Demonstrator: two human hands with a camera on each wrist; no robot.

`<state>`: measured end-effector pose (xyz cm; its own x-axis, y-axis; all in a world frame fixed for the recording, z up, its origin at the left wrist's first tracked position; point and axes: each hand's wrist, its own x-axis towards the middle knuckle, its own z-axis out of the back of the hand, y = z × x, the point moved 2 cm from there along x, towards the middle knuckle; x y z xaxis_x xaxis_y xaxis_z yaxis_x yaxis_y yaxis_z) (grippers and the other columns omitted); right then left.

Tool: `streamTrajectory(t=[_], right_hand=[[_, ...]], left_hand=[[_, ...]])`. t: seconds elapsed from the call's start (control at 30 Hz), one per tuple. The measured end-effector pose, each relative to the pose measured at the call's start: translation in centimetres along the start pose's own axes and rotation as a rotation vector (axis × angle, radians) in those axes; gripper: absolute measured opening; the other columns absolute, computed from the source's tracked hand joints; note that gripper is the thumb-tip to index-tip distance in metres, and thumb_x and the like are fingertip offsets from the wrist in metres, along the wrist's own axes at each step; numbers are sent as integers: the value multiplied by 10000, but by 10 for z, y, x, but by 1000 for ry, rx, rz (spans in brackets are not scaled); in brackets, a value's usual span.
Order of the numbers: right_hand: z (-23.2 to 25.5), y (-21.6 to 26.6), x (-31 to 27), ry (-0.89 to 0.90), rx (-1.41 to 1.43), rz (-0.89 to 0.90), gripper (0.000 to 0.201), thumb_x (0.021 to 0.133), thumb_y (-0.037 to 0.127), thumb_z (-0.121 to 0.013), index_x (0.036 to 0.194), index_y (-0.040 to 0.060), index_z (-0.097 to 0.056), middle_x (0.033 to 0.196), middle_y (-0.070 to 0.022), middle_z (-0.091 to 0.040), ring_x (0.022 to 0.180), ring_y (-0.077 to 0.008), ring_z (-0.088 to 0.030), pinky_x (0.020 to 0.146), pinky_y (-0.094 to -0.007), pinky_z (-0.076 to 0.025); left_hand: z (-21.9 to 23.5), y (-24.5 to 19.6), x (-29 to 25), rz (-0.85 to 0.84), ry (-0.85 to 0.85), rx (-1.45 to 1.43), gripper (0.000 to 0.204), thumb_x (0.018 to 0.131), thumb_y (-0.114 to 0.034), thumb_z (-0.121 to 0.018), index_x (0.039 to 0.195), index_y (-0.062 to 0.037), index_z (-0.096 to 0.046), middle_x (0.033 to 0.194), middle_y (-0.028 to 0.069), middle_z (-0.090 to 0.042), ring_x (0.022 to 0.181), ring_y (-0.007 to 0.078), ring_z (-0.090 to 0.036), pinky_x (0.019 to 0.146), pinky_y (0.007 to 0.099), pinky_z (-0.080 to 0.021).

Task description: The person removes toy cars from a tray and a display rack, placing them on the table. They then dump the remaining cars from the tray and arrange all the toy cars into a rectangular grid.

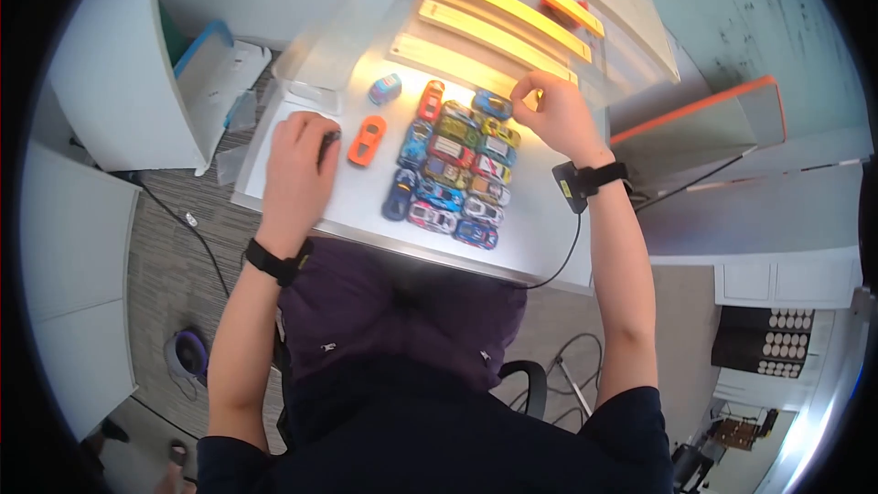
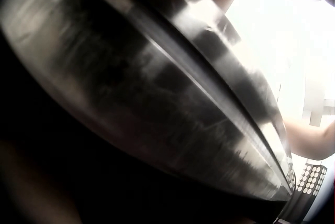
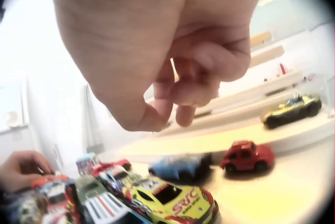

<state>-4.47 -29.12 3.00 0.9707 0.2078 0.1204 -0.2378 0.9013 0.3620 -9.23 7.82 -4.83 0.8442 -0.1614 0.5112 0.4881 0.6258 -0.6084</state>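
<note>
In the head view my left hand (image 1: 300,169) is at the left of the white table, its fingers and thumb around a small dark object (image 1: 329,139); I cannot tell its kind. An orange toy car (image 1: 367,141) lies just right of it. My right hand (image 1: 558,119) hovers at the back right with fingers loosely curled, beside a blue toy car (image 1: 493,104). In the right wrist view nothing shows between its fingers (image 3: 193,90). Below them are the yellow toy car (image 3: 170,198) and a red toy car (image 3: 247,157). Several toy cars (image 1: 455,148) are packed in rows mid-table.
A lit stepped rack (image 1: 476,55) with a clear cover stands at the back; a yellow-black car (image 3: 292,111) sits on its step. A blue-purple toy vehicle (image 1: 385,89) lies at the back left. The table's metal edge (image 2: 172,93) fills the left wrist view.
</note>
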Motion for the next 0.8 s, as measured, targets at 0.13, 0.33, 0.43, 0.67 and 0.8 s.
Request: streamTrajectory(t=[0.13, 0.33, 0.43, 0.67, 0.8], right_hand=[[11, -10, -23, -41, -61, 7, 170, 926, 168, -784, 1081, 101, -762, 1057, -80, -779, 1033, -314, -748, 853, -434, -594], [3, -8, 2, 88, -146, 45, 188, 944, 233, -811, 1089, 118, -784, 1030, -89, -787, 1006, -319, -758, 863, -440, -601], [-4, 0, 11, 104, -202, 64, 184, 923, 234, -833, 1061, 121, -789, 1011, -88, -792, 998, -318, -762, 865, -444, -604], [-12, 3, 21, 161, -185, 41, 256, 884, 261, -871, 1091, 130, -797, 983, -104, -807, 978, -312, -768, 852, -450, -606], [-1, 7, 15, 97, -133, 15, 287, 879, 231, -866, 1123, 101, -793, 944, -111, -807, 898, -312, -769, 819, -447, -602]], left_hand=[[-1, -2, 2, -2, 1, 21, 205, 922, 13, -736, 1118, -22, -688, 1143, 124, -661, 1082, 368, -620, 931, 458, -517], [-2, -3, 5, -15, 6, 31, 211, 920, 33, -726, 1121, -17, -684, 1147, 128, -661, 1087, 362, -621, 934, 456, -515], [-2, -3, 3, 0, 6, 31, 213, 922, 31, -727, 1124, -19, -680, 1144, 126, -655, 1084, 358, -614, 931, 455, -515], [0, -3, 2, 7, 0, 24, 217, 920, 29, -734, 1124, -19, -680, 1144, 125, -645, 1085, 358, -610, 928, 448, -515], [-1, -3, 1, -2, -4, 21, 217, 921, 23, -739, 1126, -18, -683, 1146, 127, -647, 1080, 362, -612, 921, 452, -517]])
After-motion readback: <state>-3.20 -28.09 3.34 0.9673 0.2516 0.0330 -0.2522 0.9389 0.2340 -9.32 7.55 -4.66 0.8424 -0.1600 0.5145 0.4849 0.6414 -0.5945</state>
